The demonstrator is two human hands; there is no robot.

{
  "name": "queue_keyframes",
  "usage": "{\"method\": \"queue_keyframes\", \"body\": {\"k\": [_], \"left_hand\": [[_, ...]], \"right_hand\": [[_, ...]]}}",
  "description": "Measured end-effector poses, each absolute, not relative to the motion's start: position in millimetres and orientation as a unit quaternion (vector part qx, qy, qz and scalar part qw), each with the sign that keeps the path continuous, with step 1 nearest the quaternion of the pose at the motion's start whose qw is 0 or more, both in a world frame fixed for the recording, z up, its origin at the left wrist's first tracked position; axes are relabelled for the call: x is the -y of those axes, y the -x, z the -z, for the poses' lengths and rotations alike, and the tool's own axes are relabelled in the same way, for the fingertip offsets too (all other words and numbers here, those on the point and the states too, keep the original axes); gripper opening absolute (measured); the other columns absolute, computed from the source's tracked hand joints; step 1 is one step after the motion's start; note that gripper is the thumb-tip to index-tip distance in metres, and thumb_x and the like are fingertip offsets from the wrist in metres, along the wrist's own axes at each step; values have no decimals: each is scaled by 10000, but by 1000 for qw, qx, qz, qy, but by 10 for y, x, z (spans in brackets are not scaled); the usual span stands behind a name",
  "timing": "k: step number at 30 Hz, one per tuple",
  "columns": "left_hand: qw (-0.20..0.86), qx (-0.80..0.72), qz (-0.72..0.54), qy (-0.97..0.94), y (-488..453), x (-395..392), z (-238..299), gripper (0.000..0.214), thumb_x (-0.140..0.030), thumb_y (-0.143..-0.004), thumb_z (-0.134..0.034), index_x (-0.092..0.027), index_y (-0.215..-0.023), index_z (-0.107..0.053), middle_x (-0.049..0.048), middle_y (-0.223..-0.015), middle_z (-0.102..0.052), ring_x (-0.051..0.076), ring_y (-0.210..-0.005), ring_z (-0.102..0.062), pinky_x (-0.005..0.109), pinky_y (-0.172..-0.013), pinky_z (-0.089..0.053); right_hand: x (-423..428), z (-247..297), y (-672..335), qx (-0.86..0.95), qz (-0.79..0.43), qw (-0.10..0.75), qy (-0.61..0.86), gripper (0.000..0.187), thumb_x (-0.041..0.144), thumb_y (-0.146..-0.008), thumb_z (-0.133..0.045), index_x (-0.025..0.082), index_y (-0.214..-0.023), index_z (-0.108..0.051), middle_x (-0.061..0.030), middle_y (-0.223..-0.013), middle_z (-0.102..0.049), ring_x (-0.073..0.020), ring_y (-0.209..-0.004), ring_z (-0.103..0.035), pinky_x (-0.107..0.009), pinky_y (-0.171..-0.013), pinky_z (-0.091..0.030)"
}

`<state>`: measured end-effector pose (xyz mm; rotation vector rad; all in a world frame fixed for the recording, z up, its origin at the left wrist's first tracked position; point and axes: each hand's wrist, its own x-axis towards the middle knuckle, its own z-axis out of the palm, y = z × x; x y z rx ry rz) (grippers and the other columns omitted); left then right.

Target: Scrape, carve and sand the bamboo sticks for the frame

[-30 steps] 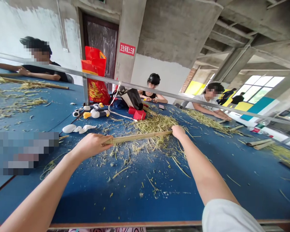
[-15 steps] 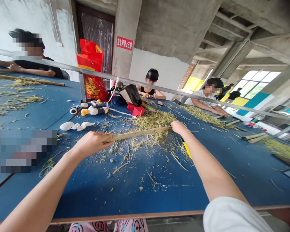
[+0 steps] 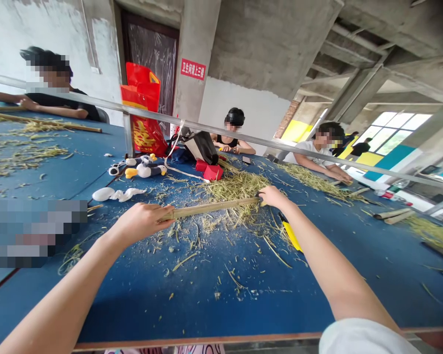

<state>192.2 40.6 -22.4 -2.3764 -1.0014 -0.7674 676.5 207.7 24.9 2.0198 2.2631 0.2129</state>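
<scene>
My left hand is closed around the near-left end of a split bamboo strip, held slantwise above the blue table. At the strip's other end, my right hand is closed, with a small dark piece showing at its fingertips; what this is I cannot make out. A heap of bamboo shavings lies behind and under the strip. Close to my right forearm rests a yellow-handled tool on the tabletop, its dark end pointing away from me.
Goose-like toys and a white object lie left of centre. Behind them stand a red bag and a red box. A metal rail crosses the table. Several people sit beyond it. Bamboo pieces lie at right.
A dark piece now shows at my right fingertips, and that hand has shifted slightly left along the strip's end. My left hand keeps its grip. The view has tilted slightly.
</scene>
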Motion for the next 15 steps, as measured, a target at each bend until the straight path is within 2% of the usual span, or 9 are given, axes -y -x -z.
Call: {"method": "queue_keyframes", "body": {"k": [3, 9, 15], "left_hand": [[223, 369, 274, 860, -1920, -400, 224, 402, -439, -967, -493, -144, -1106, -728, 31, -654, -696, 145, -532, -643, 240, -497, -463], [224, 374, 261, 861, -1921, -377, 212, 405, -433, -980, -464, -155, -1130, -716, 40, -696, -712, 147, -564, -657, 235, -516, -473], [233, 362, 269, 861, -1946, -360, 202, 404, -418, -985, -455, -137, -1116, -714, 41, -691, -710, 134, -538, -645, 226, -494, -465]], "right_hand": [[-2067, -275, -6763, -743, -72, 50, -664, 250, 284, -908, -551, 147, -950, -755, -97, -972, -749, -167, -831, -639, -202, -718, -403], [-2077, -310, -6854, -697, -86, 74, -708, 274, 194, -890, -551, 69, -1042, -742, -179, -994, -738, -190, -824, -654, -235, -709, -418], [-2060, -210, -6631, -706, -95, 94, -696, 238, 162, -887, -546, 130, -992, -757, -163, -1029, -732, -185, -910, -676, -227, -793, -436]]}}
